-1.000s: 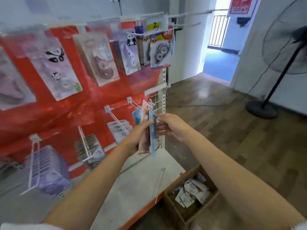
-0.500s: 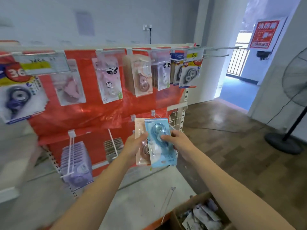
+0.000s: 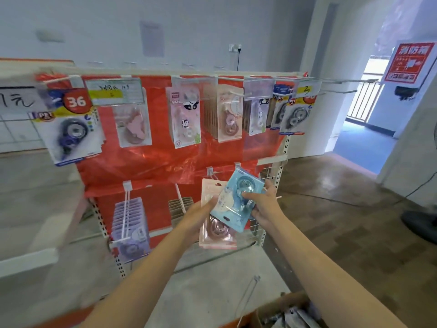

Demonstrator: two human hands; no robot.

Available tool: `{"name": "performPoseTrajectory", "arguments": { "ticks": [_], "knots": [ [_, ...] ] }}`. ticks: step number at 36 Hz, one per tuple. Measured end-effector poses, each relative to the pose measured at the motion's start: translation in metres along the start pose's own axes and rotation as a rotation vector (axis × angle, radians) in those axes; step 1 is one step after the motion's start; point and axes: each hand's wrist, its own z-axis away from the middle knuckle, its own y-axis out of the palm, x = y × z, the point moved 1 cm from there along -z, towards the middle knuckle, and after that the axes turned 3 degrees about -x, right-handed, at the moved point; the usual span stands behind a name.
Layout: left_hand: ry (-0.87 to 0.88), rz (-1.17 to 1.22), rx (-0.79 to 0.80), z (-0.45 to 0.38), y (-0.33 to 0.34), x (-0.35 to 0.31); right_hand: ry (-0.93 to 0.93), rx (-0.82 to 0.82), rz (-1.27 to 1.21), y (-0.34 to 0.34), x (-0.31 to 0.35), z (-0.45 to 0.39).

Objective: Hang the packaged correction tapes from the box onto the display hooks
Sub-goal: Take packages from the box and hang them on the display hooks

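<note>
A person stands before a half-stocked rack (image 3: 282,162), left hand (image 3: 201,215) gripping a pink packet (image 3: 216,230), right hand (image 3: 264,208) pinching a blue packet (image 3: 236,200) near the lower hooks (image 3: 211,174), while more packets wait in the box (image 3: 283,311).

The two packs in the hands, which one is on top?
The blue pack, tilted, lies over the pink pack. The right hand pinches it; the left hand holds the pink one.

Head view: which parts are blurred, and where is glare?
Head view: the left side is motion-blurred, the purple packs smeared; the blue pack held in both hands is fairly sharp; the doorway is overexposed; glare lies on the wooden floor; the wide lens bends straight edges.
</note>
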Motion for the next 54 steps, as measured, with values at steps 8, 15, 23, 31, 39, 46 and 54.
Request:
{"name": "performPoseTrajectory", "arguments": {
  "ticks": [8,15,23,31,39,46,54],
  "knots": [
    [-0.039,-0.211,0.079,-0.006,0.011,0.006,-0.013,-0.026,0.195,-0.023,0.002,-0.004],
    [-0.041,-0.293,0.098,-0.013,0.015,0.011,-0.249,-0.023,0.896,-0.052,0.007,-0.011],
    [-0.055,-0.113,-0.087,-0.015,0.012,0.008,0.013,0.266,1.008,-0.05,-0.014,-0.004],
    [-0.034,-0.088,-0.142,-0.01,-0.001,0.003,0.107,0.415,1.032,-0.04,-0.018,0.004],
    [-0.032,-0.014,-0.22,-0.015,-0.01,0.011,0.133,0.406,1.057,-0.039,-0.024,0.0],
    [-0.07,0.021,-0.332,-0.02,-0.025,0.02,0.045,0.088,0.861,-0.066,-0.036,-0.015],
    [-0.112,0.054,-0.246,-0.019,-0.013,0.023,0.082,0.001,0.717,-0.072,-0.027,-0.013]
  ]
}}
